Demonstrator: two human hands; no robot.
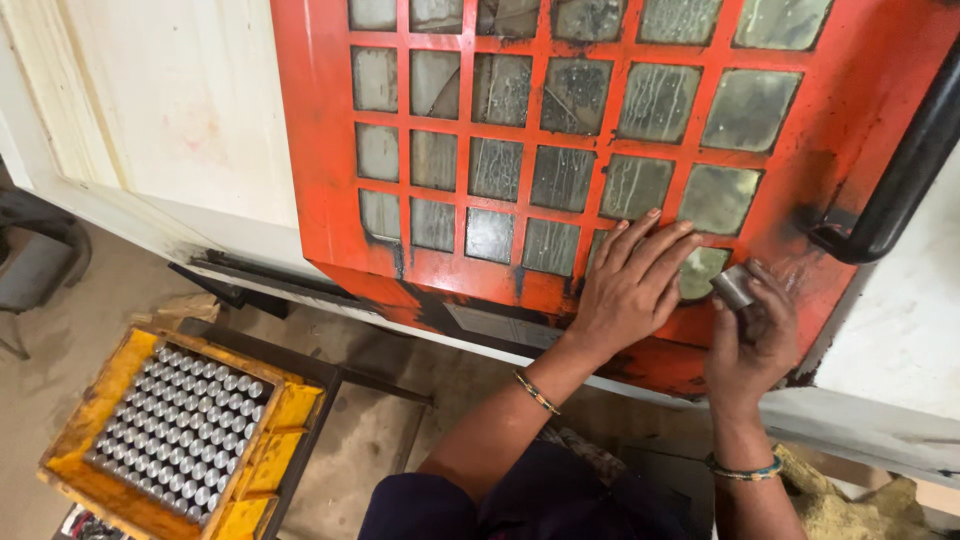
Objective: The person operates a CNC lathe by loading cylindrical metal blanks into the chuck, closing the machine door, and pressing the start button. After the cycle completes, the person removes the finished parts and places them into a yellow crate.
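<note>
1. At the lower left, a yellow wooden tray (283,408) sits low by the floor, worn and chipped along its rim. It is packed with rows of small silvery metal cylinders (180,432) standing on end.
2. Above the tray runs the cream-coloured machine housing (180,110), plain, with no label that can be made out.
3. The middle and right are filled by a tilted orange door (330,120). Its face is a grid of small, cloudy, rectangular window panes (496,168), stained and scratched, and the paint is blackened along the lower edge.
4. The left hand (630,285) lies flat on the door's lower part, fingers spread a little, fingertips touching the bottom row of panes. A thin bangle circles that wrist.
5. Just to its right, the right hand (755,340) pinches a short silvery metal cylinder (735,287) between thumb and fingertips, held against the orange frame beside the lowest pane.
6. At the far right, a black bar handle (905,175) is fixed to the door's edge.
</note>
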